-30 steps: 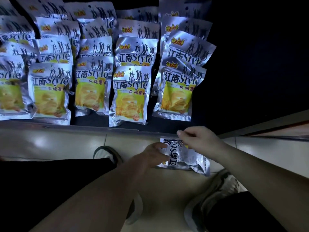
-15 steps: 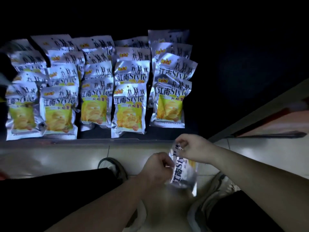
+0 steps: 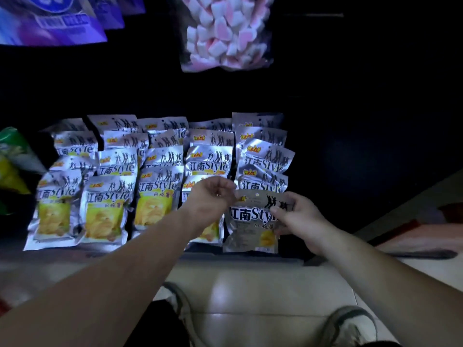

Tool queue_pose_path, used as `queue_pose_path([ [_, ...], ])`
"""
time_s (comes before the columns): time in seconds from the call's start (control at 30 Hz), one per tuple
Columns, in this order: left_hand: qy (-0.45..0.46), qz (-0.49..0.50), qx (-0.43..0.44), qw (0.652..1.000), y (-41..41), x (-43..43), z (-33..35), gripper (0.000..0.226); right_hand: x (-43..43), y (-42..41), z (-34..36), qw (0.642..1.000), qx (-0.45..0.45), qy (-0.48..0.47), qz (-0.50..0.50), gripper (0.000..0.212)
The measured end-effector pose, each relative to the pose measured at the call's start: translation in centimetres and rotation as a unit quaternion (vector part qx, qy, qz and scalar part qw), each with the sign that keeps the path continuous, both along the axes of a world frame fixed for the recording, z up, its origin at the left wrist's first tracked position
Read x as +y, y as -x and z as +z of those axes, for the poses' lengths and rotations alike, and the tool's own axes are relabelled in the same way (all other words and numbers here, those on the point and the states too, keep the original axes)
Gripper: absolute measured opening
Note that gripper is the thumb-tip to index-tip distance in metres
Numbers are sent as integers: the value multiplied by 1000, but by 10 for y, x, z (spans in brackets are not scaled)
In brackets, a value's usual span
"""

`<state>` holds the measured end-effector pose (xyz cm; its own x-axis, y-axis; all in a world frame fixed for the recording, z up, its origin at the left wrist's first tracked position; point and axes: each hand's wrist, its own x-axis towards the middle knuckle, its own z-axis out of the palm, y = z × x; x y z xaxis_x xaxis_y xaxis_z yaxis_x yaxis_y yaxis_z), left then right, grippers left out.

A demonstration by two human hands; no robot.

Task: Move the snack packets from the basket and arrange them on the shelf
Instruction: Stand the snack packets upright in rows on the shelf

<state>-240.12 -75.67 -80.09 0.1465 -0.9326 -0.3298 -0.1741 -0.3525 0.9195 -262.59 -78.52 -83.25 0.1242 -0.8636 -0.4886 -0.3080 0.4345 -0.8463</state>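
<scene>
Both hands hold one silver snack packet (image 3: 253, 221) upright at the front edge of the shelf (image 3: 155, 254), at the right end of the front row of packets (image 3: 105, 209). The left hand (image 3: 210, 204) pinches its top left corner; the right hand (image 3: 298, 221) has its grip closed on the right edge, thumb across the front.

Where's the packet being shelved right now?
Head view, right of centre: the held snack packet is gripped by both hands at the shelf's front edge, fronting the rightmost packet column.
</scene>
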Motion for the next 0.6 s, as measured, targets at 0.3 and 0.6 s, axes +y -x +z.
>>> queue_pose_path([
  [0.3,-49,138,148,978,26,-23,-43,12,-24,-5,-30,995,-3,-8,-101,10],
  [0.6,-13,195,-99,976,37,-9,-70,23,-34,-10,-36,990,-26,-37,-134,9],
])
